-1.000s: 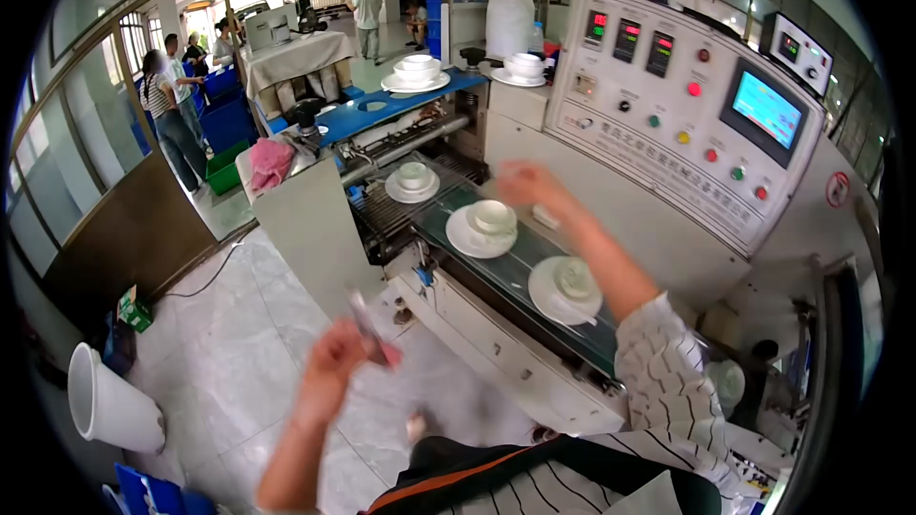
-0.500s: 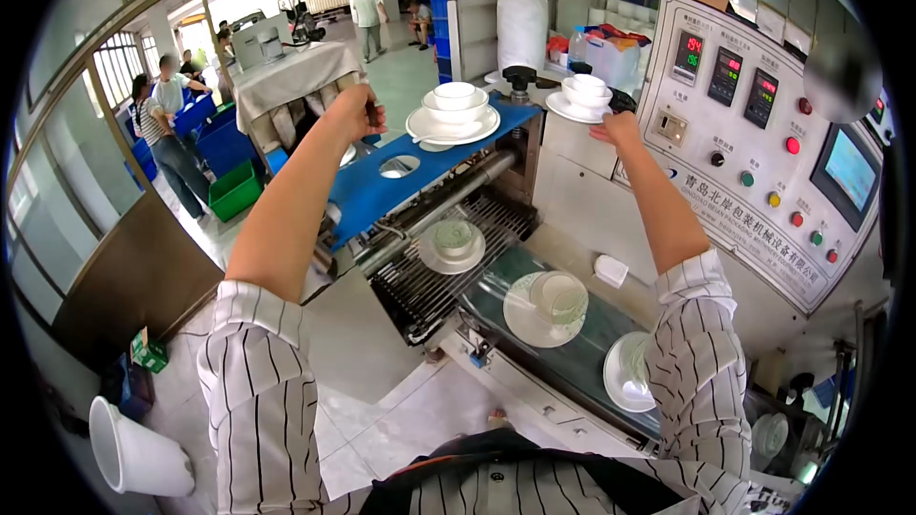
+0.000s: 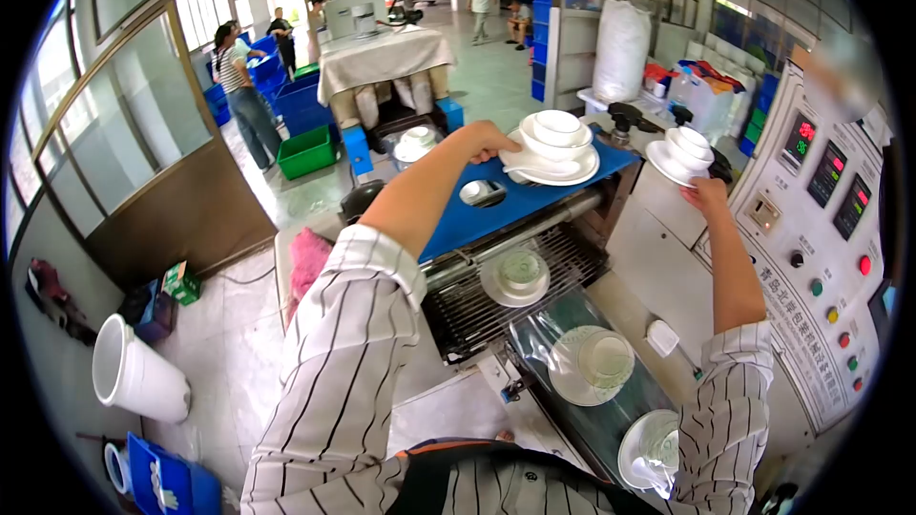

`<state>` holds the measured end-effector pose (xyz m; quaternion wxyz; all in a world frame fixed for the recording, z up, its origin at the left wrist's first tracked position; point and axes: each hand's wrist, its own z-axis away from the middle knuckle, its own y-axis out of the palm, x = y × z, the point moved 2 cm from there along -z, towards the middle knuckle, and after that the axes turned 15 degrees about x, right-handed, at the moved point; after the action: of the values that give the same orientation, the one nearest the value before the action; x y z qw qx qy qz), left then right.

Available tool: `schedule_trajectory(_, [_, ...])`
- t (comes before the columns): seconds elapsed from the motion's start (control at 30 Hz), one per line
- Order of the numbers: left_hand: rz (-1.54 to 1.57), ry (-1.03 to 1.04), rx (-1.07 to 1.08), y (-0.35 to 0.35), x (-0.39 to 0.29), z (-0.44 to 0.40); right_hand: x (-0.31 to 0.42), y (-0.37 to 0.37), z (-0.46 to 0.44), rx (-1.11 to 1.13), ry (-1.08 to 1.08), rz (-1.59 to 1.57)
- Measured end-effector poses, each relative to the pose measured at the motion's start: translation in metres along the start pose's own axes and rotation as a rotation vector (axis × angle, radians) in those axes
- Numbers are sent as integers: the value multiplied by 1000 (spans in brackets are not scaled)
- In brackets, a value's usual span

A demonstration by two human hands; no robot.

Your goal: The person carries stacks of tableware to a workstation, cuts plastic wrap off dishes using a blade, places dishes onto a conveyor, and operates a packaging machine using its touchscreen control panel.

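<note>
My left hand [image 3: 490, 141] is at the left rim of a white plate [image 3: 571, 174], its fingers closed at the edge. White bowls [image 3: 555, 133] and a spoon [image 3: 530, 169] sit on that plate, on a blue board [image 3: 458, 229] with a hole. At the right, my right hand [image 3: 706, 194] pinches the near rim of a smaller-looking white plate [image 3: 663, 164] carrying stacked white bowls [image 3: 688, 145]. Below, a dish set [image 3: 516, 276] stands on black rollers, and two film-covered sets [image 3: 592, 364] [image 3: 654, 448] lie on the dark green belt [image 3: 534, 334].
A control panel [image 3: 811, 257] with displays and buttons stands at the right. A white bin [image 3: 143, 377] and blue crate [image 3: 176, 482] are at the lower left. Beyond are a cloth-covered table [image 3: 382, 57], a green crate [image 3: 307, 152] and several people.
My left hand has moved right to the rim of the plate on the blue board. My right hand stays at the other plate. The view has turned left.
</note>
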<state>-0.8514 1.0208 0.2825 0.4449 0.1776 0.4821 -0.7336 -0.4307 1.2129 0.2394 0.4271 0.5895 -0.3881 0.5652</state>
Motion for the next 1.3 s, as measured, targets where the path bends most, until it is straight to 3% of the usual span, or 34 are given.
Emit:
schedule_trajectory(0.07, [-73,2,-108,8,-3,0,-3,-7,-4,56,-17,-3])
schedule_trajectory(0.2, [-24,11,-106,10,2,-2,-2,4,19,46,-35,34])
schedule_trajectory(0.43, [224,57,-172,17,-1,11,6,26,54,19,-130,-26])
schedule_trajectory(0.7, [540,318,-195,37,3,28,0,47,41,24,-257,-263])
schedule_trajectory(0.9, [684,441,-219,43,-2,35,-9,49,60,22,-354,-187])
schedule_trajectory(1.0, [691,528,-343,48,-19,59,-12,44,70,116,-378,-225])
schedule_trajectory(1.13, [596,589,-264,46,-29,79,-14,31,90,99,-363,-115])
schedule_trajectory(1.3, [433,656,-60,86,-39,150,2,36,213,216,-316,-182])
